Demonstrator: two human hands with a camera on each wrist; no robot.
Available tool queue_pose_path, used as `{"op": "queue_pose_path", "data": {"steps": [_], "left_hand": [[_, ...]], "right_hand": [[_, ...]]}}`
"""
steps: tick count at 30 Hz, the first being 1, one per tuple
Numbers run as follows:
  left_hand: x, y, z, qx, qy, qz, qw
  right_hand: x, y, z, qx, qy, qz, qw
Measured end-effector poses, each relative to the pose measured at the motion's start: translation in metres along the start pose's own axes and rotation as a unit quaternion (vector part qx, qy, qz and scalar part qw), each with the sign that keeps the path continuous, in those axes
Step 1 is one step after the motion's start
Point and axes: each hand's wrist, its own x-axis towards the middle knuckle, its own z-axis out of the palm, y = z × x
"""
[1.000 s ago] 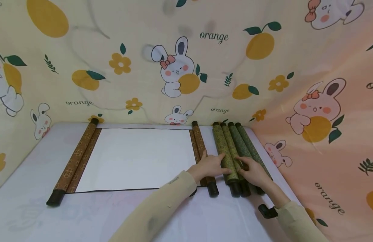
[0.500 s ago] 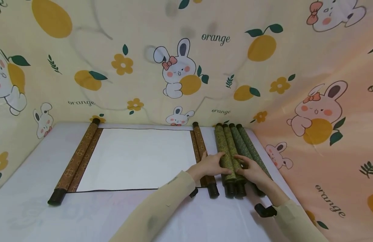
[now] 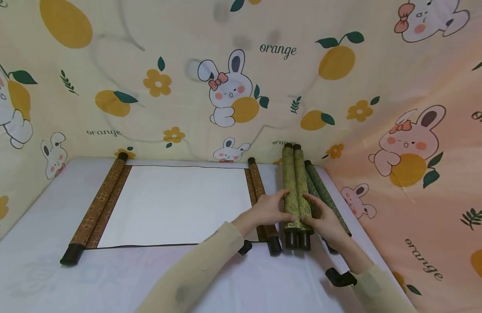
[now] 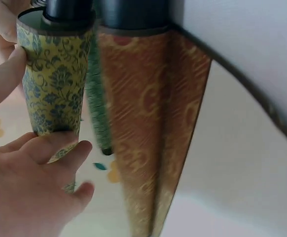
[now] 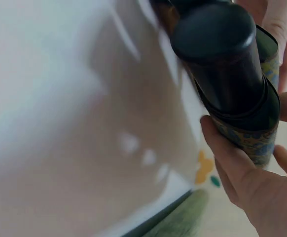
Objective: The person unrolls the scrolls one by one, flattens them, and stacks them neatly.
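Observation:
A yellow-green patterned scroll, two rolls side by side with black end knobs, is held between both hands, its far end raised. My left hand grips the left roll, thumb near the knob end, as the scroll in the left wrist view shows. On the other side my right hand grips the right roll; its fingers wrap it below the black knob. To the right lies a darker green scroll on the table, partly hidden behind the right hand.
An unrolled scroll with brown patterned rolls and a white sheet lies across the table. Its right roll is close beside my left hand. A printed curtain hangs behind and along the right edge.
Both hands have drawn the yellow-green rolls together and lifted them off the table, the far end tipping upward. The brown scroll has stayed in place.

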Motion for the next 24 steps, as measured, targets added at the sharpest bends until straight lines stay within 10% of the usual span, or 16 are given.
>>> {"op": "queue_pose_path", "data": {"steps": [24], "left_hand": [[-0.128,-0.053,-0.086,-0.099,0.111,0.102,0.9836]], "right_hand": [[0.005,-0.089,0.116,0.218,0.035,-0.083,0.972]]}}
